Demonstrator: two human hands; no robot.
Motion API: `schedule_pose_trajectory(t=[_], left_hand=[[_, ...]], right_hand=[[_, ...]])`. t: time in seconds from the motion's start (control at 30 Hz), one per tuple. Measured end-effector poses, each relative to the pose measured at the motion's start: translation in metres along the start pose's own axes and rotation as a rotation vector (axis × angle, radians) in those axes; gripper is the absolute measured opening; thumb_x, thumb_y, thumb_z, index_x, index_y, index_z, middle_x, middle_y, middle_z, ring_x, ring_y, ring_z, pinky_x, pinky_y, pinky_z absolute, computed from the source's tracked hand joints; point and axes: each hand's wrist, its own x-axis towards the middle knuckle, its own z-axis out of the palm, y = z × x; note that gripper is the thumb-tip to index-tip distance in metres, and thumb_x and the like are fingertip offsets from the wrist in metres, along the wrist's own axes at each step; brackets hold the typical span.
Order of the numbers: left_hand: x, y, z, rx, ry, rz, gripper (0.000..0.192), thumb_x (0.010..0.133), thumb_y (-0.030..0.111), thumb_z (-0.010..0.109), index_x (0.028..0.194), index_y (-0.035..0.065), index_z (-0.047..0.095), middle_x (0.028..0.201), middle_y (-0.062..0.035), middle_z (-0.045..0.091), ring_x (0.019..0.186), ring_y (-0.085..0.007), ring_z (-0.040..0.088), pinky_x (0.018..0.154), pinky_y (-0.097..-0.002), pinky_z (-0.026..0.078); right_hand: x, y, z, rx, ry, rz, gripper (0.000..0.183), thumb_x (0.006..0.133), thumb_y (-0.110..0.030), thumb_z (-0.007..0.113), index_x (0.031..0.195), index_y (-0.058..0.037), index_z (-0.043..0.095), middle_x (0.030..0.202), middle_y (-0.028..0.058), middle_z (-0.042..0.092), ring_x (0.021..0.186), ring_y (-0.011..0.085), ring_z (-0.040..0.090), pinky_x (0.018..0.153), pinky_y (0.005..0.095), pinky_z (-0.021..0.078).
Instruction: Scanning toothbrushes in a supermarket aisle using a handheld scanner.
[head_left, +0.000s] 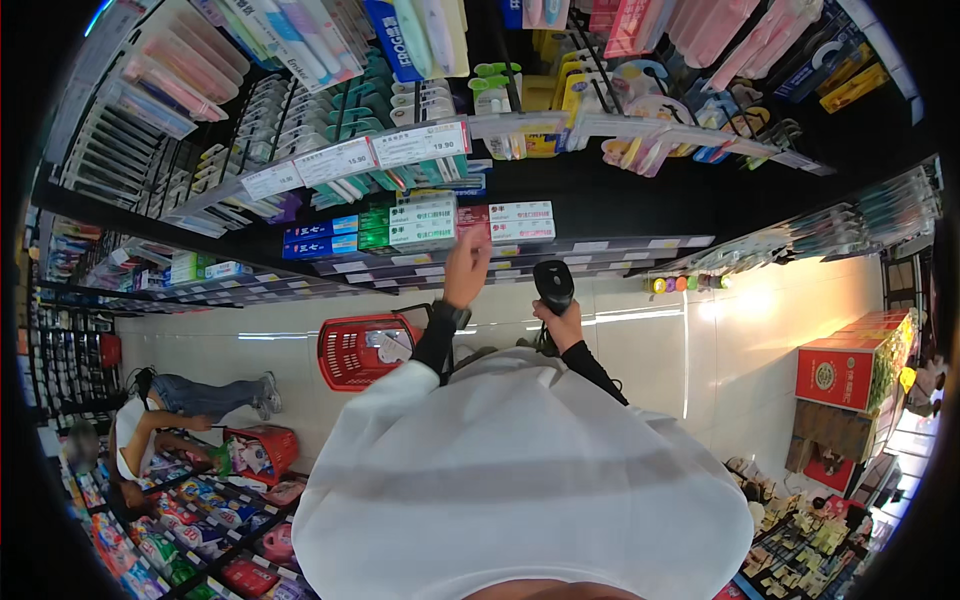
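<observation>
My left hand (466, 266) reaches to the front of a shelf. Its fingertips overlap the near end of the red-and-white toothpaste boxes (521, 221); whether they touch cannot be told. Left of it stand green-and-white boxes (422, 225), then blue boxes (321, 238), all stacked in rows. A black handheld barcode scanner (554, 283) is gripped in my right hand (562, 326), its head pointing at the shelf. A dark band circles my left wrist. Below my left forearm sits a red shopping basket (367, 352) with a few pale items inside.
Packaged toothbrushes hang on hooks (420, 97) above, behind a rail with price tags (420, 146). At left, a person (142, 427) holds another red basket (270, 450) by the shelves of bagged goods. Red cartons (840, 371) are stacked at right on the tiled floor (645, 352).
</observation>
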Motion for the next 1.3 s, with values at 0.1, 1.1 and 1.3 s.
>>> schedule_pose_trajectory(t=[0.1, 1.1, 1.3], left_hand=[[0.061, 0.001, 0.018, -0.134, 0.098, 0.105, 0.05, 0.088, 0.013, 0.058, 0.133, 0.002, 0.037, 0.125, -0.0178, 0.048, 0.108, -0.0283, 0.054, 0.082, -0.0362, 0.049], [0.102, 0.04, 0.03, -0.176, 0.317, 0.107, 0.015, 0.09, 0.012, 0.057, 0.095, -0.0024, 0.057, 0.08, -0.0079, 0.062, 0.073, -0.0105, 0.059, 0.064, -0.0261, 0.047], [0.044, 0.046, 0.027, -0.151, 0.257, 0.03, 0.017, 0.089, 0.014, 0.058, 0.096, -0.0021, 0.057, 0.074, -0.0068, 0.062, 0.068, -0.0121, 0.06, 0.061, -0.026, 0.048]], right_hand=[[-0.002, -0.007, -0.002, 0.007, -0.01, 0.02, 0.012, 0.075, -0.01, 0.068, 0.074, 0.0007, 0.063, 0.066, 0.0049, 0.062, 0.061, 0.0123, 0.059, 0.059, 0.0266, 0.0442], [0.001, -0.002, -0.013, 0.128, -0.056, 0.045, 0.016, 0.073, -0.012, 0.07, 0.079, 0.0011, 0.064, 0.068, 0.0065, 0.065, 0.061, 0.0136, 0.061, 0.058, 0.0272, 0.0456], [-0.004, -0.01, -0.013, 0.121, -0.06, 0.067, 0.01, 0.076, -0.006, 0.066, 0.077, 0.0023, 0.061, 0.068, 0.0054, 0.061, 0.062, 0.0133, 0.059, 0.06, 0.0268, 0.0458]])
